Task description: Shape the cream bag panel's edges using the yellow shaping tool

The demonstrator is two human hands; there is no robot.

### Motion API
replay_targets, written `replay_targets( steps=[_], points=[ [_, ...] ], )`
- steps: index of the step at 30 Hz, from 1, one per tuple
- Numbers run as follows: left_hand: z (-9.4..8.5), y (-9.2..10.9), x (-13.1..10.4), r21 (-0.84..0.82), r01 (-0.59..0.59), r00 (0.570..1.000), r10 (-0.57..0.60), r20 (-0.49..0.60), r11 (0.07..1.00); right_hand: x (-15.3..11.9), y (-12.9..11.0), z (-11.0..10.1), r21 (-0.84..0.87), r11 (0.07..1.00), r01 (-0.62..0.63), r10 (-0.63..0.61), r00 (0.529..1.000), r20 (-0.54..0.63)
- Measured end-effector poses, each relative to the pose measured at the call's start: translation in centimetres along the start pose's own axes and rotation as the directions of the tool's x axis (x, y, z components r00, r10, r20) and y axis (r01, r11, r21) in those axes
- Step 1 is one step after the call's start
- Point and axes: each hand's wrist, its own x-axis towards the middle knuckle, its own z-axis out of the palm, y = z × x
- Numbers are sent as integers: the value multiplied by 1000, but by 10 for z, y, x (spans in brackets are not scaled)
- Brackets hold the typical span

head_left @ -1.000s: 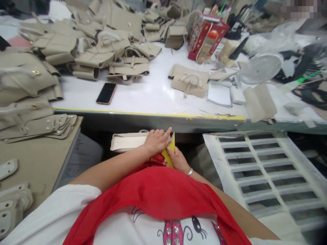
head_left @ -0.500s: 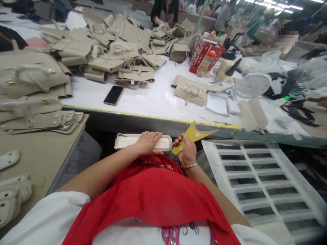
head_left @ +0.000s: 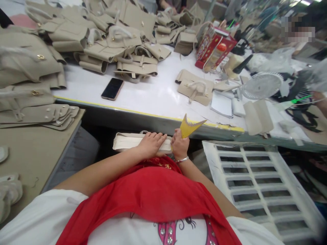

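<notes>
A beige handbag [head_left: 127,142] lies at my lap, its long narrow cream side facing up and a bit of handle showing behind it. My left hand [head_left: 151,144] lies across this side, its fingers reaching over the far edge and holding it. At the bag's right end, my right hand [head_left: 180,144] is closed round a flat yellow tool [head_left: 189,128] with a curved notch and two points at its upper end. The tool's lower part is mostly hidden by the fist, close to the bag.
A white table [head_left: 148,98] holds many beige bags [head_left: 109,44], a phone [head_left: 112,89], a red box [head_left: 214,47] and a fan [head_left: 262,85]. A slotted white rack [head_left: 245,170] stands at right. Beige straps [head_left: 38,115] lie stacked at left. Another person's hands [head_left: 168,5] are at the back.
My right hand has moved left with the yellow tool, up against the bag's right end, and the tool now points more upright. My left hand stays on the bag. The camera view has shifted slightly.
</notes>
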Motion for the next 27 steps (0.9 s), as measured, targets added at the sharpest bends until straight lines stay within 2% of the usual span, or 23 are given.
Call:
replay_targets(
  steps=[3,7,9,11,12,13,14,15,16,17,18,19,20,21,23,25,27],
  points=[
    [3,1,0,-9,-7,1000,6,-30,1000,7,-5,-3,114,989,-92,93,996,3],
    [1,5,-5,-31,16,998,-18,-66,999,14,-15,-2,130,987,-91,96,995,-37],
    [-6,3,-17,-68,4,996,-10,-87,998,14,-25,2,-35,993,-111,112,992,57],
    [-16,-9,-38,-153,-6,985,-20,-171,988,15,-38,9,-300,950,-81,152,964,219],
    [-20,-19,-52,-219,15,966,-71,-249,976,16,-44,13,-434,900,-33,194,923,332],
    [-23,-30,-68,-305,60,927,-167,-337,951,17,-50,18,-540,840,46,236,866,441],
    [-25,-43,-83,-418,122,858,-307,-412,900,19,-55,24,-610,781,136,291,785,548],
    [-24,-56,-98,-557,181,762,-474,-441,811,21,-59,31,-642,735,218,355,683,638],
    [-20,-68,-110,-707,205,663,-628,-408,676,24,-62,38,-652,703,284,420,574,703],
    [-15,-79,-119,-844,179,592,-741,-318,506,26,-64,48,-654,678,337,485,463,742],
    [-8,-87,-124,-936,122,566,-798,-208,331,29,-64,58,-658,648,384,546,368,753],
    [-1,-92,-126,-983,62,578,-809,-108,175,32,-64,68,-661,607,442,594,299,746],
    [6,-95,-125,-998,15,608,-793,-35,55,35,-62,80,-656,545,522,634,254,730],
    [12,-94,-122,-1000,-14,635,-773,10,-24,38,-59,91,-634,464,619,660,236,713],
    [18,-88,-114,-995,-27,648,-760,53,-92,42,-51,113,-552,266,790,672,259,694],
    [18,-81,-108,-994,-22,628,-775,70,-108,41,-40,133,-481,58,875,639,337,692],
    [18,-79,-106,-992,-17,624,-777,84,-121,37,-25,150,-437,-115,892,556,422,716]
  ],
)
